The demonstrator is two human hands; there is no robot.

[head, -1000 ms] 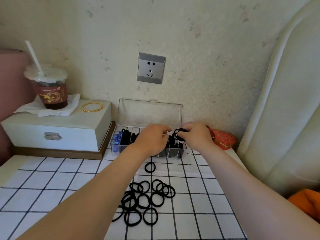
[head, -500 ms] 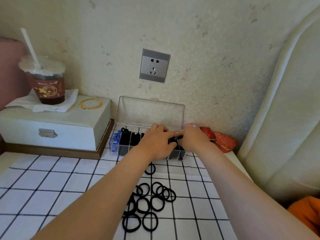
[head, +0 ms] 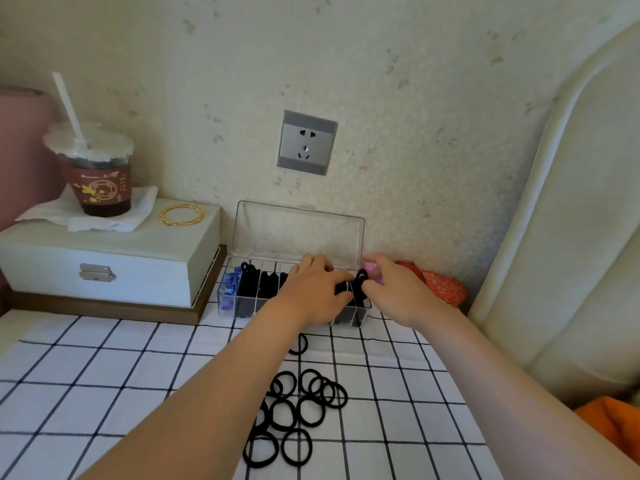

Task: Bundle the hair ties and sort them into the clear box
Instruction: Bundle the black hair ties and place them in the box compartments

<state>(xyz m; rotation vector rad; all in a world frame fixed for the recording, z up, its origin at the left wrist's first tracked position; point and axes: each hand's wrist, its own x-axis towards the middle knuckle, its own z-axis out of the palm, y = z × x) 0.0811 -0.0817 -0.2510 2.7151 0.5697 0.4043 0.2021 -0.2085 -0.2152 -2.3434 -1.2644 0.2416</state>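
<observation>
- left hand [head: 311, 292]: palm down over the clear box [head: 242, 308], fingers bent toward its right end, tips on the black ties there. Gripping or only pressing, cannot tell.
- right hand [head: 394, 294]: just right of the left hand at the box's right end, thumb and fingers pinching a black bundle [head: 362, 276] of hair ties.
- black bundle: sticks up between the two hands, over the last compartments of the box.
- clear box: under both hands, lid open and upright behind them against the wall, inside split into compartments.
- stored black ties [head: 250, 289]: in the compartments left of the left hand. A blue item [head: 229, 287] is in the far-left one.
- loose hair ties [head: 298, 410]: heap of black rings on the grid-patterned worktop [head: 104, 375], nearer the camera than both hands, between the forearms, left edge hidden by the left forearm.
- single tie [head: 302, 344]: apart from the heap, just below the left wrist, half hidden by it.
- pink object [head: 372, 266]: just behind the right hand's fingers, mostly hidden, cannot tell what it is.
- red pouch [head: 441, 287]: right of the right hand, by the wall.
- white case [head: 104, 251]: well left of the left hand, latch on front.
- on the case: gold bangles [head: 181, 214], a tissue [head: 135, 211], and a drink cup [head: 95, 174] with a straw standing on the tissue.
- wall socket [head: 306, 143]: on the wall above both hands.
- cream padded panel [head: 571, 220]: far right of the right hand. Orange cloth [head: 616, 420] is below it.
</observation>
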